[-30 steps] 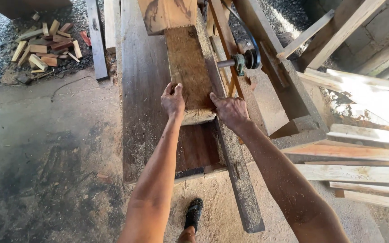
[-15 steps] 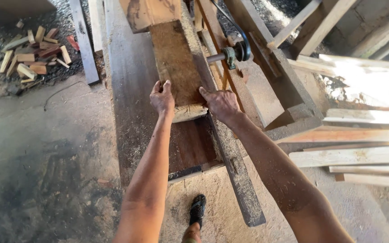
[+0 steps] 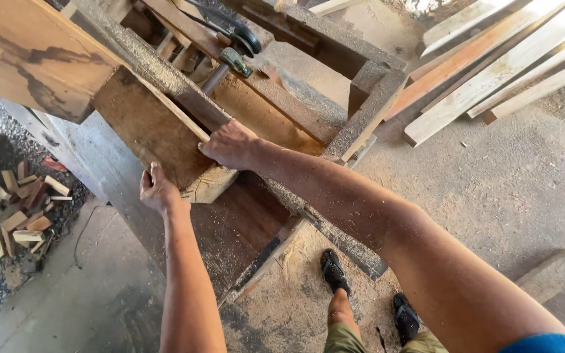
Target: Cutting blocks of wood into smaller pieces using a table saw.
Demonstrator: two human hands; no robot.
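Observation:
A thick brown wooden slab [image 3: 148, 131] lies along a long sawdust-covered saw bench [image 3: 230, 229]. My left hand [image 3: 158, 189] grips the slab's near left corner. My right hand [image 3: 230, 144] presses on its right edge, against a raised wooden guide rail [image 3: 165, 82]. Beyond the hands a metal shaft with a belt pulley [image 3: 237, 49] sits in the bench frame. A wide pale board [image 3: 27, 59] overlaps the slab's far end at the upper left.
Several long planks [image 3: 492, 72] lie stacked on the ground at the upper right. A heap of small wood offcuts [image 3: 21, 209] rests on gravel at the left. My two feet in dark sandals [image 3: 335, 271] stand on sawdust beside the bench.
The view has swung and tilted, so the bench now runs diagonally. Both hands have stayed on the slab's near end, which looks pushed further along the bench.

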